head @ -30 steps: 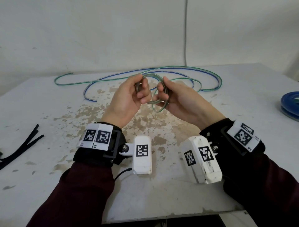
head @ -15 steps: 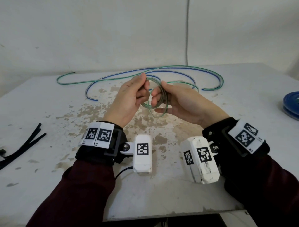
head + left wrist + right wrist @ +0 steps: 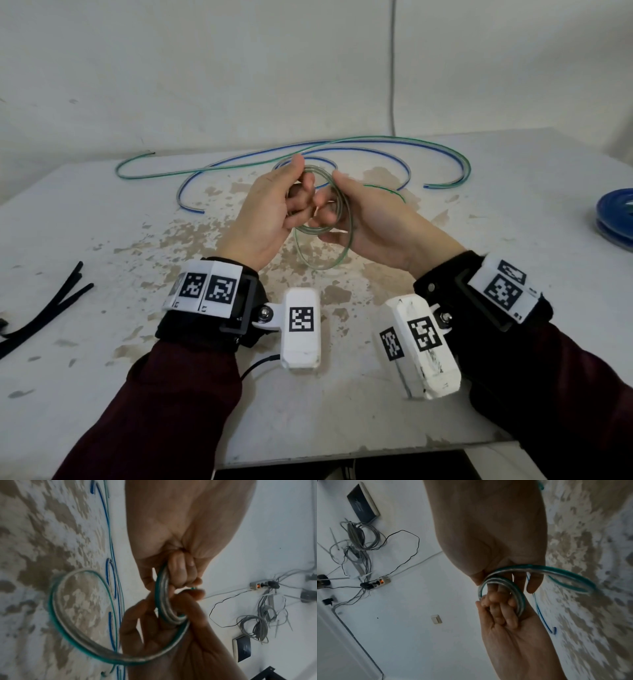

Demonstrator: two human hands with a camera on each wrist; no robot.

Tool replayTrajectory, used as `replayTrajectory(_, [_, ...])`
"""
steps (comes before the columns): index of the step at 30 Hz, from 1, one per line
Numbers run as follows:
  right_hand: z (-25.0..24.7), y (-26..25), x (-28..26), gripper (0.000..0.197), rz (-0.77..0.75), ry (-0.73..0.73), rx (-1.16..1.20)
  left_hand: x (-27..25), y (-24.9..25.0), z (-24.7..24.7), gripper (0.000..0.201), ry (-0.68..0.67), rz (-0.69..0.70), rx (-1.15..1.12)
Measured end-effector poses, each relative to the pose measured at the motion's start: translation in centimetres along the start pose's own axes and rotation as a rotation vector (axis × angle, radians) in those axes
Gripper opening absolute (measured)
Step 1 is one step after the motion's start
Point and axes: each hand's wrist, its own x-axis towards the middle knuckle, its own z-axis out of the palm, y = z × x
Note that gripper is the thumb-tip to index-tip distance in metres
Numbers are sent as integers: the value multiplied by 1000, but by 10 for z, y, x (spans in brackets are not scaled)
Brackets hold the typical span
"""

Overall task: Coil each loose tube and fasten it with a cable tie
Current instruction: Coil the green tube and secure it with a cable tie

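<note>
Both hands meet above the middle of the table [image 3: 102,240]. My left hand [image 3: 298,192] grips a small coil of clear, green-striped tube [image 3: 323,265], fingers curled round the stacked turns [image 3: 163,601]. My right hand [image 3: 329,209] holds the same coil [image 3: 518,592] from the other side, and a wider loop [image 3: 56,615] hangs below. A thin green tail [image 3: 394,192] leaves the right hand toward the back. A loose green tube [image 3: 137,174] and a loose blue tube [image 3: 180,195] lie behind the hands.
Black cable ties [image 3: 44,308] lie near the left edge. A coiled blue tube [image 3: 616,216] sits at the right edge. The wall stands close behind the table. The front half of the tabletop holds only my forearms.
My hands have rotated against each other around the coil. A wider loop now hangs beneath it, and the green tail at the right has drawn in closer.
</note>
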Motion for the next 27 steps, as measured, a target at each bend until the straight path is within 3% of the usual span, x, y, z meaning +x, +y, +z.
replayTrajectory(6, [-4,-5,-2,42,-61,39,-67,-3,0,-1,42,-155,-142,45])
replayTrajectory(10, [-2,-4,1,38,-124,106,-72,1,-2,-2,41,-79,-51,-14])
replayTrajectory(13, [-7,-4,0,40,-184,46,-148,3,-1,-7,39,-17,-19,-95])
replayTrajectory(17, [-7,-2,-2,46,-132,-26,-156,3,-4,-7,39,-8,3,-119])
replayTrajectory(23, [-11,-7,-3,44,-174,10,-146,0,0,-1,39,-108,-61,-79])
replayTrajectory(27, [-15,-8,-5,43,-137,-1,-323,-3,0,2,37,-209,-101,40])
